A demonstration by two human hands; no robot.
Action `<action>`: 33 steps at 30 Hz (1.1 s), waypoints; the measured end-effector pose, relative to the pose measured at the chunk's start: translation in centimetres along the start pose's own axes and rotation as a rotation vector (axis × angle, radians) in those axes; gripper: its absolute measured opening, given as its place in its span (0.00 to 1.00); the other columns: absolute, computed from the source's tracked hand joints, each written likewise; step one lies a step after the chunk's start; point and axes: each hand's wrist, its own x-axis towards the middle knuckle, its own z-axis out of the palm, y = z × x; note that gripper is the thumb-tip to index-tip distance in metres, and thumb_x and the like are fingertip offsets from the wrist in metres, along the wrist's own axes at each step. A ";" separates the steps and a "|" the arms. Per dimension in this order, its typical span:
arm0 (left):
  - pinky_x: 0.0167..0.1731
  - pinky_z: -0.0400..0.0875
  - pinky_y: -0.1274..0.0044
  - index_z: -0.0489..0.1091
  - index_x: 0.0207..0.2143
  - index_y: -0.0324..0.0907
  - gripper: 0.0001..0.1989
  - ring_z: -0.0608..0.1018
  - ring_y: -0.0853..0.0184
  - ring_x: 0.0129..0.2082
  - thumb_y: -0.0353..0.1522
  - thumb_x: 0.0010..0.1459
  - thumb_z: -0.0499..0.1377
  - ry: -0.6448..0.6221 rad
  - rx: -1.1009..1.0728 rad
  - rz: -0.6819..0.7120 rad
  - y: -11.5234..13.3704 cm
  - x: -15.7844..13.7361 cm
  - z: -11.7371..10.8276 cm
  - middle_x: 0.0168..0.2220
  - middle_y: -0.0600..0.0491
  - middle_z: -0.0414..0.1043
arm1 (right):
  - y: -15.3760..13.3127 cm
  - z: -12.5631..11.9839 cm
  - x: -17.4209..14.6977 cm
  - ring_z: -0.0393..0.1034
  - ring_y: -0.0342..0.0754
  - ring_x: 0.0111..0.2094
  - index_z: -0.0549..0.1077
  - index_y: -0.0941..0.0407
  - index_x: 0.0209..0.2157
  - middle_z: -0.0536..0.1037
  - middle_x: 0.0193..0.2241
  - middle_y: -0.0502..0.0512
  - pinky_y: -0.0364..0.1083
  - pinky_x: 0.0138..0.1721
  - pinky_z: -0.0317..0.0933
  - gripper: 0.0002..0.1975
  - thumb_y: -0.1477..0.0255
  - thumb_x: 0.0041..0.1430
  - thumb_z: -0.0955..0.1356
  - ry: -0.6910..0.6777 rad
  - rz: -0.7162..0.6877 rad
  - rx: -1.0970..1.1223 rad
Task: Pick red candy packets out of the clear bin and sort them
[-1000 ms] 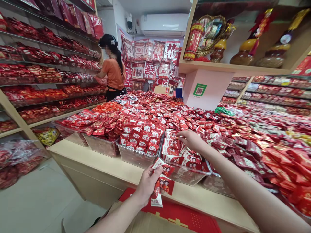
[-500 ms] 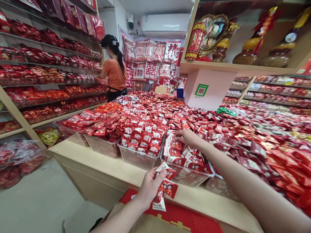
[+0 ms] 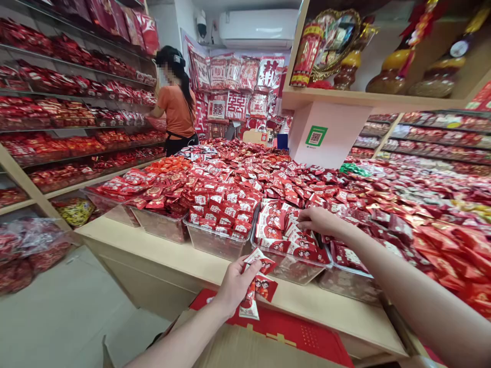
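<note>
My left hand (image 3: 238, 287) is closed around several red-and-white candy packets (image 3: 265, 289) printed with two cartoon figures. It holds them in front of the counter edge, below a clear plastic bin (image 3: 293, 271). In that bin, packets of the same print (image 3: 274, 217) lie overlapping in rows. Over the bin's right side is my right hand (image 3: 320, 221), fingers bent and close together, tips touching the packets there. Whether a packet is pinched between them is hidden.
More clear bins of red packets (image 3: 226, 212) line the wooden counter (image 3: 126, 245). A cardboard box (image 3: 238, 347) with a red flap stands below me. A display shelf (image 3: 364, 99) overhangs at upper right. A person in an orange top (image 3: 174, 110) stands by the left shelves.
My right hand has moved right, from the bin's upper-left packets to its right-hand row. My left hand still holds its packets. The view has shifted slightly.
</note>
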 end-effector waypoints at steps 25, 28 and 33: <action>0.13 0.68 0.80 0.64 0.35 0.37 0.18 0.68 0.74 0.16 0.42 0.48 0.57 -0.040 0.018 0.021 -0.2 -0.1 -0.1 0.20 0.57 0.65 | 0.1 1.2 -2.7 0.69 0.44 0.28 0.72 0.54 0.29 0.76 0.27 0.49 0.40 0.29 0.58 0.11 0.65 0.52 0.61 -0.049 -0.059 0.208; 0.14 0.68 0.80 0.64 0.35 0.38 0.17 0.68 0.74 0.16 0.42 0.48 0.57 -0.029 0.028 0.025 -0.2 -0.1 -0.2 0.20 0.57 0.65 | -0.3 1.8 -2.4 0.68 0.44 0.29 0.71 0.55 0.28 0.76 0.27 0.50 0.40 0.31 0.58 0.10 0.68 0.53 0.60 -0.007 -0.077 0.138; 0.16 0.68 0.83 0.65 0.35 0.39 0.16 0.68 0.76 0.17 0.41 0.49 0.57 -0.002 0.043 0.040 -0.5 0.1 -0.4 0.20 0.57 0.66 | -0.7 1.2 -1.1 0.67 0.48 0.29 0.69 0.56 0.25 0.75 0.27 0.56 0.43 0.31 0.56 0.10 0.72 0.53 0.59 0.035 -0.075 0.044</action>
